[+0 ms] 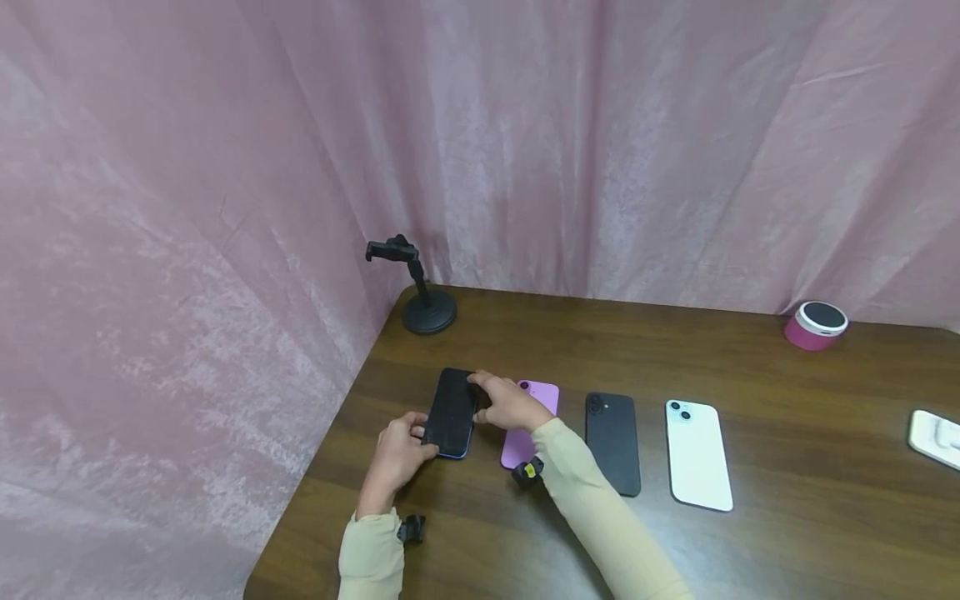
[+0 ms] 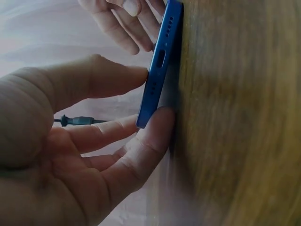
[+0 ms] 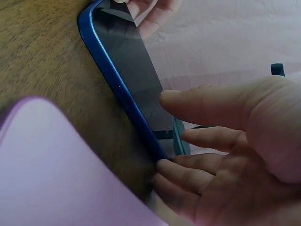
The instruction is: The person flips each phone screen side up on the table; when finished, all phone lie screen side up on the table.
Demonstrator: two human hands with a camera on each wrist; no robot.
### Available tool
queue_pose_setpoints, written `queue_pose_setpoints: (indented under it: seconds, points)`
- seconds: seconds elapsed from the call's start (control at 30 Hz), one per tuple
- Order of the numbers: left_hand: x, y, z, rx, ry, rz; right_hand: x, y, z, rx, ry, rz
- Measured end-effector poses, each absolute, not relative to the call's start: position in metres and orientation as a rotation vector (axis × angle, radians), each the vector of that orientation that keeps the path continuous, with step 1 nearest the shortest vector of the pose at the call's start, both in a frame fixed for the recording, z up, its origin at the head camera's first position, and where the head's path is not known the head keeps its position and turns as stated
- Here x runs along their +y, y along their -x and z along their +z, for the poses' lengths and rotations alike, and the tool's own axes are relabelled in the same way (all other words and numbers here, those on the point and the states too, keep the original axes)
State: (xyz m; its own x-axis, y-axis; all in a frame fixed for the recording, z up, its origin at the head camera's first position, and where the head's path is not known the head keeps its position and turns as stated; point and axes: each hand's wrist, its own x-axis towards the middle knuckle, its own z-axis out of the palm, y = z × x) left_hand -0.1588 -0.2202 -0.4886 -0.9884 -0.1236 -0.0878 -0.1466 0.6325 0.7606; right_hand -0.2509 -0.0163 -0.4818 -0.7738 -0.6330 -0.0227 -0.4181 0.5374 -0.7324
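A blue-edged phone (image 1: 452, 412) lies screen up at the left of the table. My left hand (image 1: 399, 454) pinches its near left corner; in the left wrist view the thumb is on the screen side and a finger (image 2: 157, 127) under the blue bottom edge (image 2: 155, 80), which is tilted off the wood. At the far right corner is my right hand (image 1: 512, 402); in the right wrist view its thumb (image 3: 202, 106) touches the screen side and fingertips meet the blue frame (image 3: 120, 89). The purple phone (image 1: 517, 447) lies partly beneath my right hand and wrist.
A black phone (image 1: 613, 446) and a white phone (image 1: 699, 458) lie right of the purple one. A black stand (image 1: 429, 311) is at the back left, a pink round speaker (image 1: 813, 327) at the back right. A white device (image 1: 934, 438) sits at the right edge.
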Motion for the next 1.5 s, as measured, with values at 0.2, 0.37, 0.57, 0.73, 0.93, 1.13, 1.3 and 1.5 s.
queue_pose_setpoints:
  seconds: [0.2, 0.37, 0.57, 0.73, 0.93, 1.13, 1.3, 1.5]
  points:
    - [-0.217, 0.159, -0.485, 2.785, 0.233, 1.32, -0.016, 0.246, -0.474, 2.483, 0.864, -1.015]
    - [-0.217, 0.159, -0.485, 2.769, 0.237, 1.33, -0.017, 0.242, -0.469, 2.45, 0.875, -0.91]
    - [-0.216, 0.158, -0.484, 2.744, 0.233, 1.352, -0.018, 0.236, -0.462, 2.402, 0.845, -0.83]
    - [-0.214, 0.16, -0.483, 2.74, 0.221, 1.324, -0.017, 0.233, -0.461, 2.389, 0.809, -0.861]
    - [-0.213, 0.162, -0.487, 2.738, 0.205, 1.284, -0.018, 0.23, -0.461, 2.357, 0.811, -0.936]
    - [-0.209, 0.166, -0.484, 2.708, 0.202, 1.263, -0.022, 0.225, -0.454, 2.333, 0.8, -0.95]
    - [-0.207, 0.168, -0.482, 2.728, 0.203, 1.224, -0.024, 0.223, -0.452, 2.346, 0.775, -0.935]
    - [-0.208, 0.172, -0.48, 2.732, 0.177, 1.194, -0.027, 0.22, -0.452, 2.34, 0.738, -0.943]
